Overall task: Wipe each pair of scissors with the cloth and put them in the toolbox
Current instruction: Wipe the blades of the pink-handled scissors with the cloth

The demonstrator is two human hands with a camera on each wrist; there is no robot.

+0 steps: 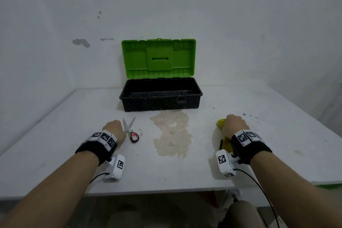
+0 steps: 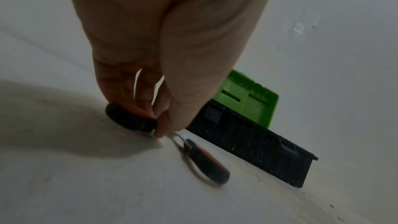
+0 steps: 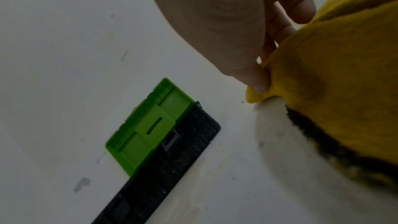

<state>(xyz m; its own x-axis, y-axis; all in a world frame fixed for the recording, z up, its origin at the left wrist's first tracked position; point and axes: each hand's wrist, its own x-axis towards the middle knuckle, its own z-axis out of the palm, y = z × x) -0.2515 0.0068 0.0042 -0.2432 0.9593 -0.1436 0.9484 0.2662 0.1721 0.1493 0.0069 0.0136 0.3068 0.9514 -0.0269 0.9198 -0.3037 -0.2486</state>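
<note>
One pair of scissors with red-and-black handles lies on the white table, blades spread apart and pointing away from me. My left hand is at their left side. In the left wrist view its fingers curl round one handle loop, and the other loop lies free on the table. At the right, my right hand pinches a bunched yellow cloth between thumb and fingers, with the cloth still touching the table. The toolbox, black with an upright green lid, stands open at the back, and its inside looks bare.
A brownish stain spreads over the table between my hands, in front of the toolbox. A grey wall rises right behind the toolbox. The table's front edge is close to me, and cables hang from both wrist cameras.
</note>
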